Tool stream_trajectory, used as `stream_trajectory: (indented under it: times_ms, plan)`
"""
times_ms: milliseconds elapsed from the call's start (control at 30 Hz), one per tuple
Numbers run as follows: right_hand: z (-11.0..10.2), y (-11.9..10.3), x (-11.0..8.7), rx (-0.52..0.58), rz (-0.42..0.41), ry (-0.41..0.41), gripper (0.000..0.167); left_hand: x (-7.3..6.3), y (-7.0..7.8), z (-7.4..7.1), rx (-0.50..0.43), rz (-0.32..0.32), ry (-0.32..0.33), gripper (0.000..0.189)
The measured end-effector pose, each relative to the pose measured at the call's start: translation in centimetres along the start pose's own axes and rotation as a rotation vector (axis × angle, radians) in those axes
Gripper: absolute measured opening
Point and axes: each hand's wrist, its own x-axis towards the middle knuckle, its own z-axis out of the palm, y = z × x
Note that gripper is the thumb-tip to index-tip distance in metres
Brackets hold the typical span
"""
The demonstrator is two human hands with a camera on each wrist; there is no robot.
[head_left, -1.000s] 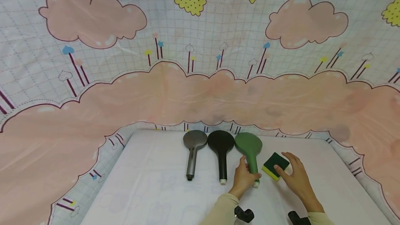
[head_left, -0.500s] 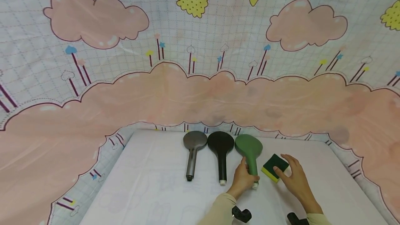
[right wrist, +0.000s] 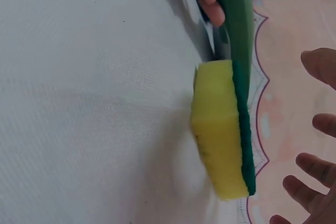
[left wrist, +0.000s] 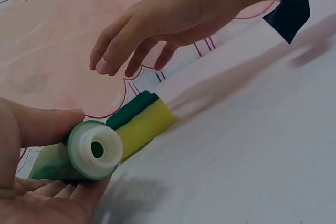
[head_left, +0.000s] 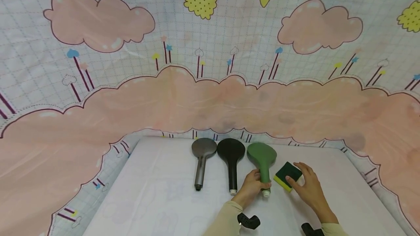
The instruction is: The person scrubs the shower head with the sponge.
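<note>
My left hand [head_left: 248,189] holds the handle of a green shower head [head_left: 261,154], thumb on one side and fingers beneath. In the left wrist view the white threaded end [left wrist: 100,149] of that handle faces the camera. To its right lies a sponge [head_left: 292,172], yellow with a dark green scouring side uppermost. My right hand [head_left: 310,188] hovers over the sponge with fingers spread. A gap shows between the right hand [left wrist: 178,17] and the sponge [left wrist: 149,129] in the left wrist view.
A black shower head [head_left: 231,152] and a grey shower head [head_left: 203,149] lie left of the green one, handles toward me. All rest on a white-covered table [head_left: 147,192]. A cartoon-printed cloth [head_left: 210,101] hangs behind it.
The left hand has shifted a little left and toward me; the green handle's end has swung slightly left with it. The green head stands slightly farther from the black one. The right hand has hardly moved.
</note>
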Motion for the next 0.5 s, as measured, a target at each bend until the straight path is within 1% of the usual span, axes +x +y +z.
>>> stream_trajectory:
  times_ms: [100, 233, 367, 433, 500]
  plan:
    - [0.1, 0.1, -0.1, 0.004, 0.025, -0.023, 0.066, -0.2, -0.1, -0.1, -0.025, 0.007, -0.018, 0.066]
    - [0.3, 0.2, 0.1, 0.039, 0.091, -0.081, 0.073, -0.4, 0.1, -0.2, -0.060, 0.032, -0.027, 0.069]
    - [0.6, 0.5, 0.4, 0.059, 0.161, -0.157, 0.083, -0.7, 0.6, -0.3, -0.107, 0.067, -0.047, 0.070]
    - [0.7, 0.6, 0.5, 0.055, 0.180, -0.180, 0.085, -0.9, 0.9, -0.3, -0.121, 0.072, -0.055, 0.069]
    - [0.9, 0.7, 0.5, 0.047, 0.181, -0.186, 0.085, -1.1, 1.2, -0.3, -0.117, 0.075, -0.063, 0.069]
